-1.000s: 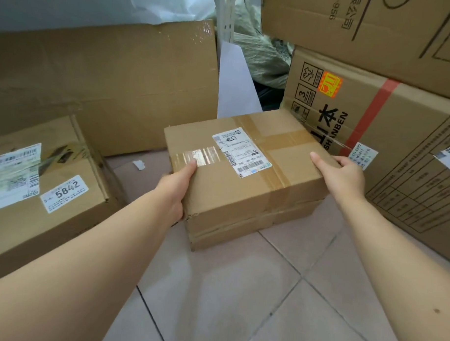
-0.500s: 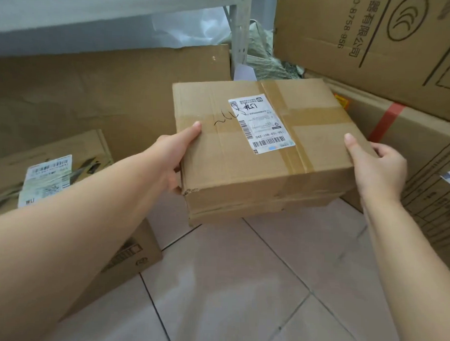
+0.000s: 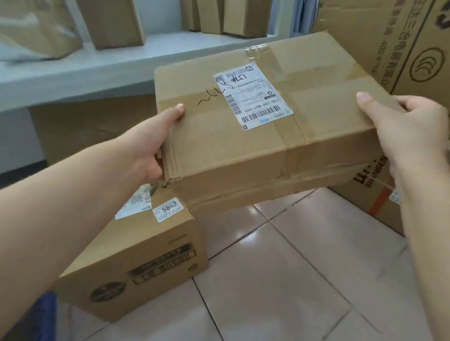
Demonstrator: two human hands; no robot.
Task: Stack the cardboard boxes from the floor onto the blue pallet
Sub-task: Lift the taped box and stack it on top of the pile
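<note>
A flat taped cardboard box (image 3: 330,123) with a white shipping label hangs in the air in front of me, well above the tiled floor. My left hand (image 3: 153,145) grips its left side, thumb on top. Its right end is held by my right hand (image 3: 409,128), thumb on the lid. Below my left forearm, a second cardboard box (image 3: 149,257) marked 5842 rests on the floor. A sliver of blue (image 3: 45,314) shows at the bottom left edge, perhaps the pallet; I cannot tell.
Large printed cartons (image 3: 402,41) are stacked on the right, one with a red stripe (image 3: 373,201) on the floor. A pale shelf (image 3: 76,73) behind carries several upright boxes (image 3: 114,16). A big carton (image 3: 92,127) stands under the shelf. Bare tiles (image 3: 304,288) lie ahead.
Both hands have lifted the labelled box off the floor and raised it higher. The view has tilted up, so the shelf top with its boxes is now in sight.
</note>
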